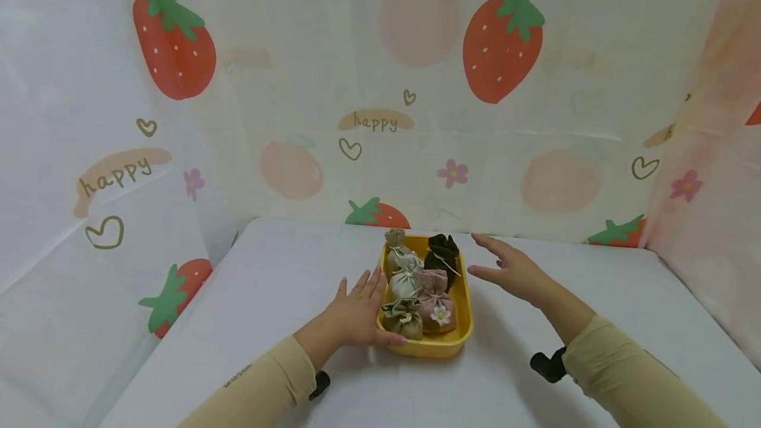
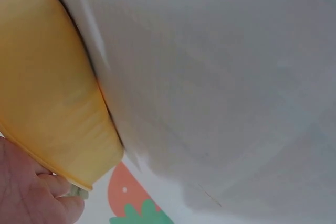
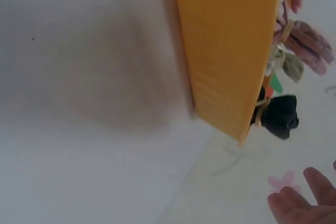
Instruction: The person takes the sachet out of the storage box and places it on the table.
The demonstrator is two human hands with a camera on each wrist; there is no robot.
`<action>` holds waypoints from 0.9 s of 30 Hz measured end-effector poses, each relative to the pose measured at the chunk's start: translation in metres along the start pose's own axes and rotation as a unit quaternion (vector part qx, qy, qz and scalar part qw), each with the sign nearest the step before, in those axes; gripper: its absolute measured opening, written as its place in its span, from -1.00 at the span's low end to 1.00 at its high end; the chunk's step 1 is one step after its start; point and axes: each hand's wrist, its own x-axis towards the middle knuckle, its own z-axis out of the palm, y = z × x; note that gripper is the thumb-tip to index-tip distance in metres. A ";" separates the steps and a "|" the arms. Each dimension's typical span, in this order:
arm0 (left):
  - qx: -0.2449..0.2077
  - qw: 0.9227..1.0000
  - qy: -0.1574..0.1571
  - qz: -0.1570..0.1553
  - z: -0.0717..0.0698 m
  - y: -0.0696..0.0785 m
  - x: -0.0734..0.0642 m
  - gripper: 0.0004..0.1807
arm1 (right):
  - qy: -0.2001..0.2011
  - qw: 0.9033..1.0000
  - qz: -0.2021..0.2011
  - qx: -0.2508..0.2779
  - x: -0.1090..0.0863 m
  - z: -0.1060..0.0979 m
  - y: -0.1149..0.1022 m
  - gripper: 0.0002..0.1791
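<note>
In the head view a yellow tray (image 1: pixel 429 349) stands on the table, holding several small drawstring pouches. A beige pouch (image 1: pixel 395 253) and a black pouch (image 1: pixel 442 253) lie at its back. A white pouch (image 1: pixel 405 279) is in the middle, beside a pink pouch (image 1: pixel 436 301) bearing a white flower; an olive pouch (image 1: pixel 403 320) lies at front left. My left hand (image 1: pixel 355 314) touches the tray's left rim, fingers extended along it and thumb at the front corner. To the right, my right hand (image 1: pixel 516 273) hovers apart from the tray with fingers spread, holding nothing.
A white cloth covers the table (image 1: pixel 285 263). Behind it hangs a backdrop (image 1: pixel 333 71) printed with strawberries and hearts, which also closes both sides. Black straps or mounts (image 1: pixel 548 366) show beneath the wrists.
</note>
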 end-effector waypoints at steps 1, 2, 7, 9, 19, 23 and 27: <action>0.001 1.000 0.000 0.000 0.000 0.000 0.000 0.43 | -0.006 1.000 -0.003 0.005 0.002 0.002 -0.001 -0.12; 0.002 1.000 0.001 0.000 -0.001 0.000 0.000 0.43 | -0.012 1.000 -0.004 0.008 0.004 0.005 -0.002 -0.13; 0.000 1.000 0.003 0.004 -0.001 0.001 -0.001 0.42 | -0.046 0.999 -0.002 0.021 0.011 0.018 -0.006 -0.22; -0.004 1.000 0.002 0.005 -0.001 0.002 -0.002 0.41 | -0.058 0.998 -0.003 0.021 0.012 0.023 -0.009 -0.25; -0.005 1.000 0.003 0.003 -0.001 0.001 -0.003 0.42 | -0.090 0.995 -0.030 -0.008 0.021 0.040 -0.019 -0.28; -0.009 1.000 0.002 0.004 -0.001 0.001 -0.003 0.43 | -0.086 0.996 -0.014 -0.019 0.023 0.047 -0.023 -0.45; -0.013 1.000 0.004 0.006 -0.001 0.001 -0.003 0.43 | -0.067 0.997 0.004 -0.029 0.024 0.051 -0.026 -0.63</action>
